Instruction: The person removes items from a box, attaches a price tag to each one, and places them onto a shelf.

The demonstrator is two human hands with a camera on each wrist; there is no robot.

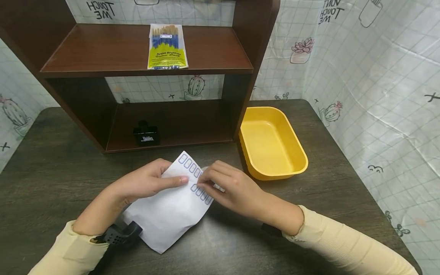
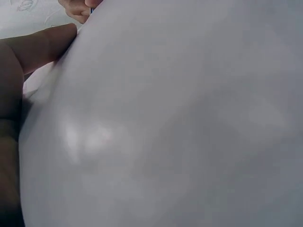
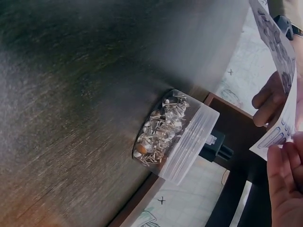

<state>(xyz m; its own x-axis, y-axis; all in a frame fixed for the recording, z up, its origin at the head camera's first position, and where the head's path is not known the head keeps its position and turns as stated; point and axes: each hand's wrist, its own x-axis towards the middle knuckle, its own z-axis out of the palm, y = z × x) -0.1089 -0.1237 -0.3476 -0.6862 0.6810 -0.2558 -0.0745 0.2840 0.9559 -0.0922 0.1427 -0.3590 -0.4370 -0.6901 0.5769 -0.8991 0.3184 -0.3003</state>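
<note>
My left hand (image 1: 151, 178) grips a white sheet of label stickers (image 1: 168, 217), its thumb lying on the face and the other fingers behind. Blue-outlined labels run along the sheet's upper right edge. There my right hand (image 1: 237, 187) pinches with curled fingers; a bit of blue shows at its fingertips in the left wrist view, seemingly a label sticker (image 2: 91, 10). How far the sticker is lifted is hidden. Below the hands in the right wrist view stands a clear jar of thumbtacks (image 3: 161, 127) with a translucent lid, mostly covered by the right hand in the head view.
A brown shelf unit (image 1: 148, 72) stands at the back. It holds a pack of artist brushes (image 1: 167, 47) above and a black bottle (image 1: 146, 133) below. To its right sits a yellow tub (image 1: 252, 160) on the dark wooden table (image 1: 44, 183).
</note>
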